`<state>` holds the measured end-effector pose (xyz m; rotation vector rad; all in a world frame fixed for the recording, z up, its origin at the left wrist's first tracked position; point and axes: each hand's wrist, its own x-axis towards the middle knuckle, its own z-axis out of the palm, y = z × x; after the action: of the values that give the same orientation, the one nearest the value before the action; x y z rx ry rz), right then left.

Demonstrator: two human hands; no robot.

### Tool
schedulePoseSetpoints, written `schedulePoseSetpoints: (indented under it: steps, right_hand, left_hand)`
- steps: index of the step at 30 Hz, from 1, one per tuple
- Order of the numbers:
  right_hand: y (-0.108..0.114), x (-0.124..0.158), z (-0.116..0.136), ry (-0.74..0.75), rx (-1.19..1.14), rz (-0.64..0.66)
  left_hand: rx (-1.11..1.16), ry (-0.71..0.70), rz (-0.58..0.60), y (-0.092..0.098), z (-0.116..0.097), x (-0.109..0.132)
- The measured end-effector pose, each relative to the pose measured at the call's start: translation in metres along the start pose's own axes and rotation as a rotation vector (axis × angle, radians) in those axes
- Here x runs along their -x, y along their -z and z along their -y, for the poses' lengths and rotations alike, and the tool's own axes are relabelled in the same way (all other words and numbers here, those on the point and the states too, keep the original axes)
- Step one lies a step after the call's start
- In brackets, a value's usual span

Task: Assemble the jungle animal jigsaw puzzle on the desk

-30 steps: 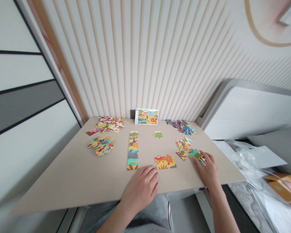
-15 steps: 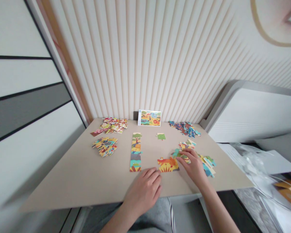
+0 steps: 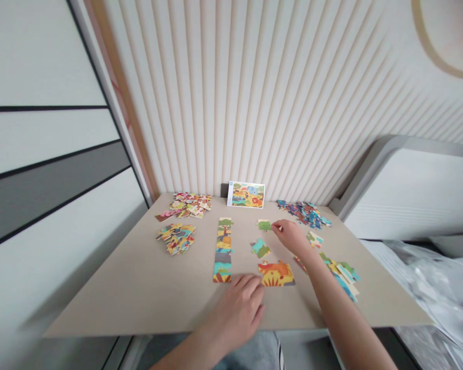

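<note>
My left hand (image 3: 242, 303) lies on the table with its fingers loosely stretched, their tips beside the left edge of the joined orange-and-yellow puzzle pieces (image 3: 277, 274). My right hand (image 3: 291, 236) reaches over the table with thumb and forefinger pinched at the right edge of a green puzzle piece (image 3: 264, 225). A dark reddish spot shows between those fingers; what it is I cannot make out. Below lies a teal-and-green puzzle piece (image 3: 260, 248), set at a slant. To the left stands a joined vertical strip of puzzle pieces (image 3: 223, 250).
A picture card (image 3: 246, 195) leans against the ribbed wall. Puzzle-piece piles lie at the back left (image 3: 189, 204), left (image 3: 176, 238), back right (image 3: 306, 213) and right (image 3: 343, 276). A loose piece (image 3: 315, 239) lies near my right forearm. Clear plastic wrapping (image 3: 424, 272) is beyond the table's right edge.
My right hand has moved up and left to the green piece. The teal-and-green piece now lies further left, above the orange-and-yellow pieces. My left hand has stayed put; the view has shifted slightly.
</note>
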<state>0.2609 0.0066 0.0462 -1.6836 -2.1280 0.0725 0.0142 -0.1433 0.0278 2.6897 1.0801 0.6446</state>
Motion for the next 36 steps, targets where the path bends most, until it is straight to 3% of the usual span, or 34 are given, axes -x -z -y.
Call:
schedulePoseSetpoints:
  steps: [5,9,12,20,25,36]
  right_hand:
    - [-0.035,-0.025,-0.033,0.081,-0.110,0.065]
    - [-0.055,-0.022,-0.042,0.150,-0.148,0.090]
    - [-0.057,-0.017,-0.047,0.156,-0.171,0.092]
    - [-0.044,-0.007,-0.062,0.124,-0.211,0.085]
    - [-0.037,-0.001,-0.060,0.140,-0.245,0.096]
    - [-0.036,0.003,-0.052,0.212,-0.303,0.132]
  left_hand:
    - [-0.127,0.011,-0.016,0.016,0.028,-0.048]
    - [-0.205,0.033,0.022,0.005,0.061,-0.092]
    - [-0.228,0.038,0.090,-0.008,0.079,-0.111]
    - [-0.183,-0.020,0.122,-0.022,0.113,-0.123]
    - [-0.110,-0.044,0.074,-0.025,0.135,-0.129]
    - [-0.072,-0.026,0.013,-0.032,0.155,-0.132]
